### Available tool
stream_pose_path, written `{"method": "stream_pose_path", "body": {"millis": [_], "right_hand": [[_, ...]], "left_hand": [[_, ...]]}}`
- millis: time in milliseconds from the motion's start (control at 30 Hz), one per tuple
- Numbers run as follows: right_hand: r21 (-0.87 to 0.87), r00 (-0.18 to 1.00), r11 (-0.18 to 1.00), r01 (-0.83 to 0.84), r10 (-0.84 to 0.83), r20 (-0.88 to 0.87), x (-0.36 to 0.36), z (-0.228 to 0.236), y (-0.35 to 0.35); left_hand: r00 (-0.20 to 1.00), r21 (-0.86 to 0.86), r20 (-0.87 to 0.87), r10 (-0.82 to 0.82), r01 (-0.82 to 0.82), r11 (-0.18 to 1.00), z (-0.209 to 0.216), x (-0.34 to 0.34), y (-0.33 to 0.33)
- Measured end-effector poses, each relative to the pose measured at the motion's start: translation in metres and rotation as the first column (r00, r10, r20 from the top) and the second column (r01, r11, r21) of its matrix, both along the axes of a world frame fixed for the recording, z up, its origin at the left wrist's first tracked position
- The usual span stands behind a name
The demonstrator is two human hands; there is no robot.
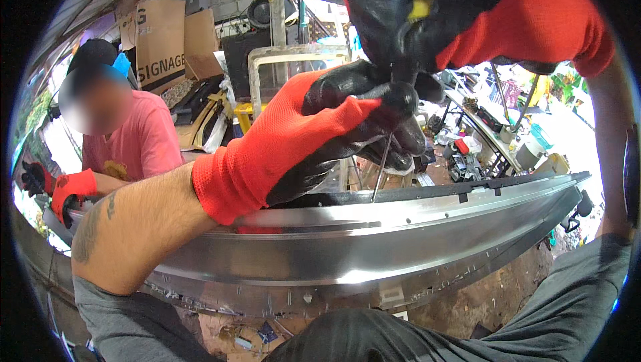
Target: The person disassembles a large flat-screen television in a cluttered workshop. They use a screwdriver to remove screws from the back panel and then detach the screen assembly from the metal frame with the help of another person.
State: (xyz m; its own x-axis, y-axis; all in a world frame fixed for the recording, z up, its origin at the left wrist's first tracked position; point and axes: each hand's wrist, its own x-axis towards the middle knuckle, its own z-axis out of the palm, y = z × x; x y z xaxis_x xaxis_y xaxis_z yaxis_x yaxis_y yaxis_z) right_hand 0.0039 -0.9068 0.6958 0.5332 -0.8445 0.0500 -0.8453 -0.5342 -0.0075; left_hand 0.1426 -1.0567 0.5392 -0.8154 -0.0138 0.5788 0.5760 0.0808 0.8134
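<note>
My right hand (427,18), in a red glove with a black coated palm, is closed round the handle of a screwdriver; a yellow bit of it shows between the fingers. Just below, my left hand (334,118), gloved alike, has its fingers closed about the tool's upper shaft. The thin metal shaft (382,168) of the screwdriver slants down from there. Its tip meets the upper edge of a long silver metal panel (320,252), which lies across in front of me. Small holes dot the panel's rim. The tip itself is too small to make out.
At the left sits another person (133,131) in a pink shirt, with red-gloved hands near the panel's left end. Cardboard boxes (160,45) and a pale frame (257,71) stand behind. A cluttered metal rack (484,125) is at the far right. Scraps (267,332) litter the floor.
</note>
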Motion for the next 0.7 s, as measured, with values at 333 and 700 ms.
{"method": "stream_pose_path", "body": {"millis": [333,700], "right_hand": [[0.228,0.997,0.970,0.082,-0.077,-0.028,0.006,0.027,0.005],[0.187,0.994,0.977,0.103,-0.093,-0.060,0.015,0.026,0.018]], "left_hand": [[0.988,-0.044,0.084,0.131,-0.127,0.991,0.010,-0.005,0.008],[0.996,-0.010,-0.027,0.088,-0.088,0.996,0.000,-0.003,0.010]]}}
